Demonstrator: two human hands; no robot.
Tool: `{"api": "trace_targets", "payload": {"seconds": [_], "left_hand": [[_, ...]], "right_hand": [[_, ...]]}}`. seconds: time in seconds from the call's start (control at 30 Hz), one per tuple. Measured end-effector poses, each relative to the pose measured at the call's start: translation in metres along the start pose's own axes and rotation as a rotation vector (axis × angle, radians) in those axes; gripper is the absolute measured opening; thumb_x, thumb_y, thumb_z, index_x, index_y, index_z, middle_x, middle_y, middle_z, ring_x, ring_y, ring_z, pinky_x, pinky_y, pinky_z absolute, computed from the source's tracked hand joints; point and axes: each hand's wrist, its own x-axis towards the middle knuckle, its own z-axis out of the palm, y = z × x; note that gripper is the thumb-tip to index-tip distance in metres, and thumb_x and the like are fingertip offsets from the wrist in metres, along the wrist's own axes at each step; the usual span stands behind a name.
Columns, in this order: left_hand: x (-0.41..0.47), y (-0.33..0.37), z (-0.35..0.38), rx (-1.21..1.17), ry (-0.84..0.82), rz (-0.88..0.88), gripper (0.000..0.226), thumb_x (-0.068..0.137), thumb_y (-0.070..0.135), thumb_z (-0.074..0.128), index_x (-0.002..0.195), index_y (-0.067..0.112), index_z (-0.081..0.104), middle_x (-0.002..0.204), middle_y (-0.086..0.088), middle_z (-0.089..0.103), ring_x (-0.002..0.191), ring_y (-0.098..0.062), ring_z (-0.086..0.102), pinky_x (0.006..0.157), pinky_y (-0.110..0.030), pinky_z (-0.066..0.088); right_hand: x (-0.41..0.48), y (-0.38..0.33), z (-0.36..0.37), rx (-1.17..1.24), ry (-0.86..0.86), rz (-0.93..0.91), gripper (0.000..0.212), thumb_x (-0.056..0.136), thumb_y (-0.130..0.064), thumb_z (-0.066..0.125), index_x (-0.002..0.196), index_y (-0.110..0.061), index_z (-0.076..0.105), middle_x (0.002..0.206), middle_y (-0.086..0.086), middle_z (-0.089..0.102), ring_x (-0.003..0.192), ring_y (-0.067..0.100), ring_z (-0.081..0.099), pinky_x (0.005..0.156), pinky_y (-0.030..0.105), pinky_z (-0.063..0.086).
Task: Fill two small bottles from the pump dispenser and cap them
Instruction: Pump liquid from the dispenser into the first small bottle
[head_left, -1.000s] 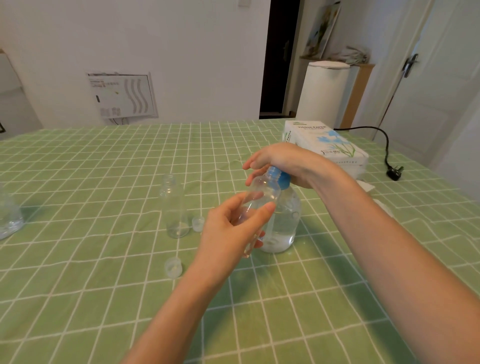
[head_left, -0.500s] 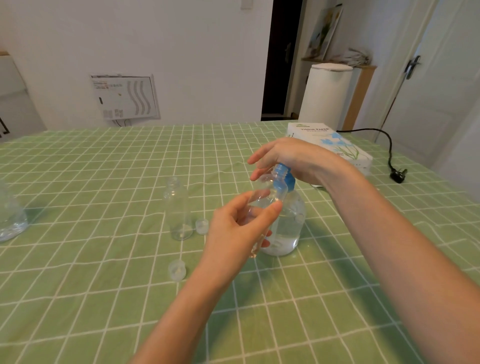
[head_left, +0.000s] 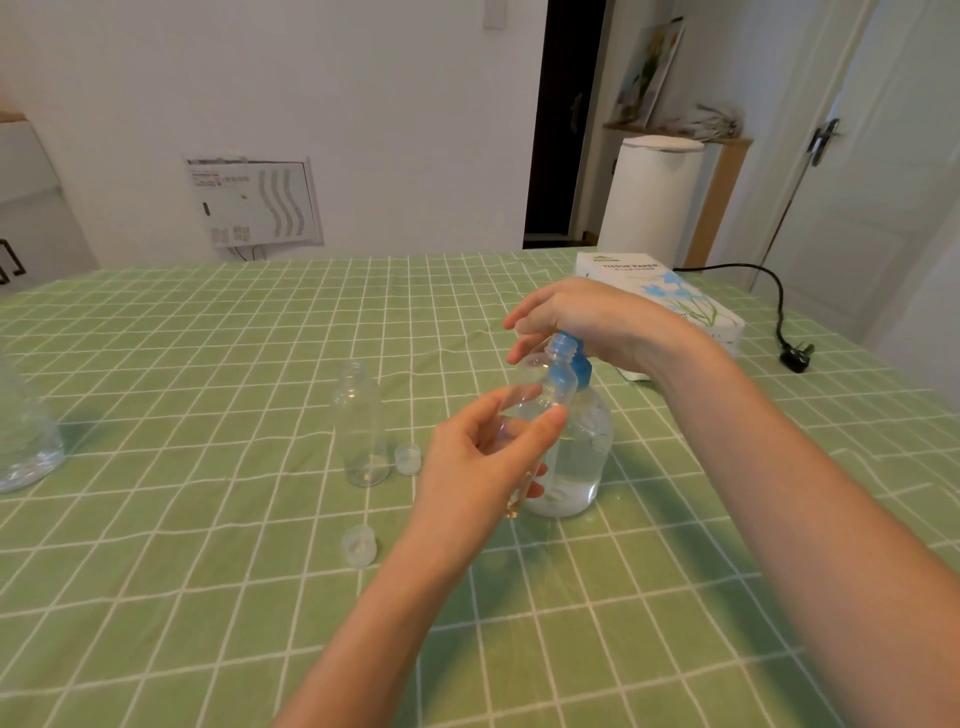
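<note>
Pump dispenser (head_left: 577, 470): stood upright on the green checked desk (head_left: 208, 338), right of centre, part filled with clear liquid, topped by a blue pump head (head_left: 582, 370).
Right hand (head_left: 587, 322): lay over the pump head from above, fingers (head_left: 524, 316) loosely extended to the left, wrapped round nothing.
First small bottle (head_left: 551, 375): gripped by the left hand (head_left: 480, 467), fingers (head_left: 485, 410) and thumb curled round its clear body; held tilted off the desk, just in front of the dispenser, open mouth up against the blue pump head. Fill level could not be told.
Second small bottle (head_left: 361, 426): stood upright and uncapped on the desk, left of the left hand, apart from it.
Far cap (head_left: 407, 459): lay just right of that bottle's base.
Near cap (head_left: 359, 545): lay closer to the viewer, apart from both bottles.
Tissue box (head_left: 680, 304): lay behind the right wrist.
</note>
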Motion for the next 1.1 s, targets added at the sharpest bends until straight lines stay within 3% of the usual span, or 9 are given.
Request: {"api": "trace_targets", "payload": {"seconds": [0.17, 0.27, 0.37, 0.53, 0.63, 0.8, 0.9, 0.97, 1.1], "left_hand": [[0.000, 0.002, 0.001, -0.016, -0.005, 0.005, 0.023, 0.079, 0.026, 0.069, 0.101, 0.029, 0.065, 0.076, -0.011, 0.068, 0.054, -0.007, 0.059, 0.044, -0.013, 0.043], [-0.001, 0.001, 0.000, -0.004, -0.006, 0.010, 0.025, 0.080, 0.025, 0.068, 0.104, 0.027, 0.065, 0.080, -0.016, 0.068, 0.057, -0.009, 0.060, 0.047, -0.014, 0.046], [-0.001, 0.000, 0.000, 0.007, -0.011, 0.014, 0.026, 0.080, 0.024, 0.068, 0.105, 0.027, 0.065, 0.085, -0.021, 0.068, 0.060, -0.010, 0.061, 0.052, -0.016, 0.050], [-0.002, -0.003, -0.001, -0.004, -0.006, -0.007, 0.024, 0.078, 0.027, 0.069, 0.102, 0.029, 0.066, 0.073, -0.009, 0.065, 0.058, -0.009, 0.061, 0.049, -0.016, 0.048], [-0.003, -0.004, -0.001, -0.001, -0.003, -0.009, 0.024, 0.078, 0.027, 0.069, 0.101, 0.029, 0.065, 0.071, -0.007, 0.064, 0.058, -0.009, 0.061, 0.049, -0.016, 0.048], [-0.002, 0.000, -0.001, -0.009, 0.009, -0.008, 0.023, 0.079, 0.023, 0.069, 0.102, 0.027, 0.065, 0.071, -0.012, 0.064, 0.060, -0.012, 0.059, 0.046, -0.014, 0.045], [-0.002, 0.003, 0.001, -0.018, 0.010, -0.003, 0.023, 0.079, 0.024, 0.069, 0.102, 0.027, 0.065, 0.084, -0.024, 0.066, 0.058, -0.012, 0.058, 0.044, -0.014, 0.043], [-0.001, 0.004, 0.002, -0.024, 0.002, 0.002, 0.024, 0.079, 0.024, 0.069, 0.102, 0.028, 0.065, 0.087, -0.024, 0.066, 0.057, -0.010, 0.058, 0.044, -0.014, 0.044], [-0.001, 0.004, 0.002, -0.041, 0.005, 0.002, 0.024, 0.079, 0.023, 0.069, 0.103, 0.027, 0.065, 0.086, -0.025, 0.065, 0.056, -0.011, 0.058, 0.043, -0.014, 0.044]], "right_hand": [[0.002, 0.001, -0.001, 0.030, -0.015, -0.003, 0.025, 0.092, -0.007, 0.051, 0.114, -0.009, 0.064, 0.106, 0.009, 0.069, 0.100, 0.020, 0.065, 0.099, 0.039, 0.049], [0.003, 0.004, 0.001, 0.059, -0.056, 0.016, 0.028, 0.090, -0.001, 0.052, 0.113, -0.007, 0.066, 0.107, 0.004, 0.067, 0.080, 0.010, 0.068, 0.084, 0.029, 0.055], [0.003, 0.004, 0.001, 0.070, -0.055, 0.023, 0.030, 0.089, 0.003, 0.053, 0.114, -0.007, 0.065, 0.109, 0.007, 0.068, 0.077, 0.009, 0.068, 0.069, 0.020, 0.056], [0.001, 0.006, 0.004, 0.057, -0.073, 0.049, 0.032, 0.089, 0.004, 0.051, 0.117, -0.008, 0.062, 0.112, 0.015, 0.069, 0.099, 0.025, 0.068, 0.083, 0.030, 0.054], [-0.001, 0.005, 0.006, 0.035, -0.066, 0.039, 0.033, 0.089, 0.004, 0.051, 0.119, -0.007, 0.062, 0.116, 0.016, 0.067, 0.104, 0.026, 0.066, 0.086, 0.032, 0.053], [-0.003, -0.004, 0.006, -0.182, 0.003, 0.010, 0.036, 0.095, -0.003, 0.043, 0.128, -0.007, 0.058, 0.137, 0.012, 0.055, 0.127, 0.026, 0.051, 0.108, 0.037, 0.039], [-0.001, -0.006, 0.001, -0.174, 0.054, 0.046, 0.035, 0.096, -0.015, 0.046, 0.128, -0.003, 0.056, 0.131, 0.018, 0.059, 0.121, 0.032, 0.056, 0.105, 0.042, 0.043], [0.000, -0.006, -0.001, -0.123, 0.073, 0.067, 0.035, 0.096, -0.019, 0.048, 0.128, -0.007, 0.054, 0.125, 0.016, 0.061, 0.116, 0.030, 0.059, 0.099, 0.039, 0.047], [0.003, -0.001, 0.002, -0.002, 0.041, 0.113, 0.037, 0.098, -0.019, 0.046, 0.132, -0.007, 0.050, 0.127, 0.015, 0.057, 0.117, 0.029, 0.057, 0.104, 0.043, 0.045]]}}
